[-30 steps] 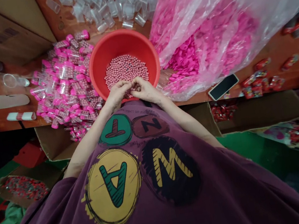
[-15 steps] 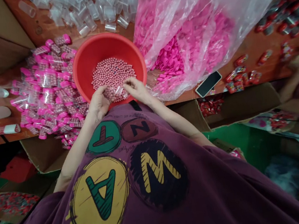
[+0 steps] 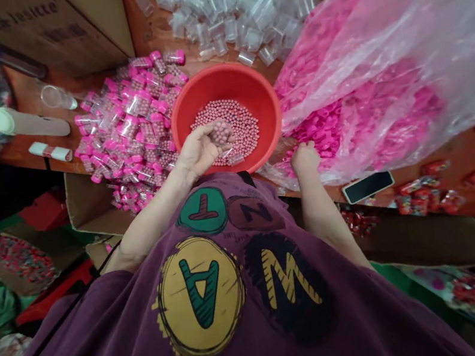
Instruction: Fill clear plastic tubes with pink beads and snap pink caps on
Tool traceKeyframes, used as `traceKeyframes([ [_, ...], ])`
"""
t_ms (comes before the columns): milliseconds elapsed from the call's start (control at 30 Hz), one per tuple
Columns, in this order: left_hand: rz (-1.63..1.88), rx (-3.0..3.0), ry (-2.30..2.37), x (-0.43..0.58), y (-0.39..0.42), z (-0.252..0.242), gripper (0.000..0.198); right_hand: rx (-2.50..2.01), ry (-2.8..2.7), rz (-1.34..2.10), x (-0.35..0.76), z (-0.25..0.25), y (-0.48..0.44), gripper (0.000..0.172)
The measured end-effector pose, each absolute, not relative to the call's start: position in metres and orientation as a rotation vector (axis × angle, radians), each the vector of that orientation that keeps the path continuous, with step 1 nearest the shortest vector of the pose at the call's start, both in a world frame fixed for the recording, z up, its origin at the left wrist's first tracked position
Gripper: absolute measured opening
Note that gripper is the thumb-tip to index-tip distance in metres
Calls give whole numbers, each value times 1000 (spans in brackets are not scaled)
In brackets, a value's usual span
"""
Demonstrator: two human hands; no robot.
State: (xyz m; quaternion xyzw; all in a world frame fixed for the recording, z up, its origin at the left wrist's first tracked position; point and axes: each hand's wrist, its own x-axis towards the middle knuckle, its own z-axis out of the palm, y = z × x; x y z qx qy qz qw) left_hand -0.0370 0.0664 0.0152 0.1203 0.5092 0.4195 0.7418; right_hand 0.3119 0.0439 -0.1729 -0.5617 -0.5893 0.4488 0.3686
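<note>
My left hand (image 3: 200, 152) is closed around a small clear plastic jar (image 3: 222, 134) filled with pink balls, held over the red bowl (image 3: 265, 85). Many loose pink balls (image 3: 236, 114) lie in that bowl, and another clear jar (image 3: 234, 159) rests near its front wall. Right of the bowl, my right hand (image 3: 306, 158) is at the edge of the bright pink caps (image 3: 325, 130). Its fingers are curled down among them, and whatever they grip is hidden.
Filled jars with pink caps (image 3: 132, 122) are heaped left of the bowl. Empty clear jars (image 3: 234, 26) lie behind it. A large plastic bag (image 3: 450, 63) covers many caps at right. A phone (image 3: 369, 186) sits by the table edge; a cardboard box (image 3: 71, 29) stands back left.
My right hand has left the bowl and moved right to the pink caps. My left hand now holds the filled jar alone. The view has shifted left.
</note>
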Motion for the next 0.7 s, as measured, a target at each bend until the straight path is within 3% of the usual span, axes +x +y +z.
traceKeyframes([
  [133,950,290,1058,-37,69,30,39,-2032,-1521,808,304,-144,47,48],
  [233,950,311,1064,-37,70,36,37,-2245,-1443,707,292,-113,52,30],
  [433,893,286,887,-22,70,33,19,-1593,-1036,1034,229,-38,59,53],
  [700,907,385,906,-3,67,32,27,-1364,-1487,905,158,36,58,28],
])
